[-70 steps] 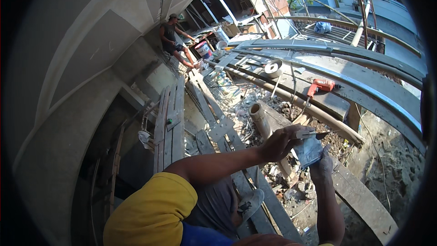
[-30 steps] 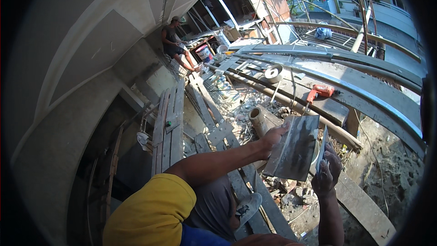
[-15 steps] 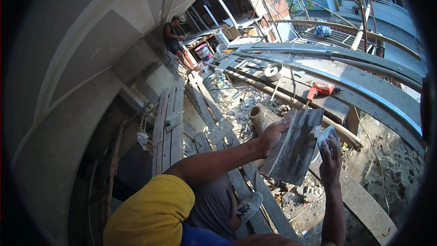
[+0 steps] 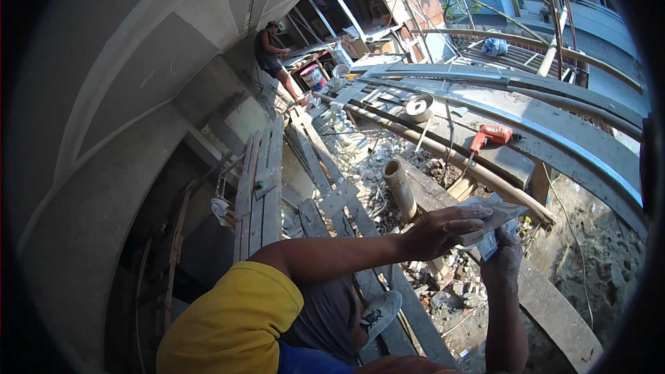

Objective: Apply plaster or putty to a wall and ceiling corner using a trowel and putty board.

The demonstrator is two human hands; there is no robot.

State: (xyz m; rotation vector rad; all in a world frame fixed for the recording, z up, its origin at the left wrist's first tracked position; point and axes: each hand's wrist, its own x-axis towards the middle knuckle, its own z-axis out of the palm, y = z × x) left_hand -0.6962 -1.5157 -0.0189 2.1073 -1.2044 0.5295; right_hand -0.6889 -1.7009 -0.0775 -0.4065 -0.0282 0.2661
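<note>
My left hand [image 4: 443, 232] grips a thin rectangular plate [image 4: 504, 216], tipped so that it shows foreshortened, with pale smears on it. Close against its near side, my right hand [image 4: 504, 263] is closed on a small pale blue-grey flat piece [image 4: 489, 245], whose exact kind is hard to make out. Whitish dust coats the fingers of both hands. Below them lie broken rubble [image 4: 454, 291] and a long plank [image 4: 554, 318].
An orange drill [image 4: 493, 136] lies on a board to the right, near a roll of tape [image 4: 420, 107]. A cardboard tube [image 4: 400, 187] stands beyond my hands. Bamboo poles [image 4: 457, 156] and slatted planks [image 4: 258, 187] surround me. Another person [image 4: 270, 52] stands at the back.
The plate has turned from its dark broad face to a steeply tilted position. My left hand has moved right and nearer, beside the right hand. The right hand has lowered slightly.
</note>
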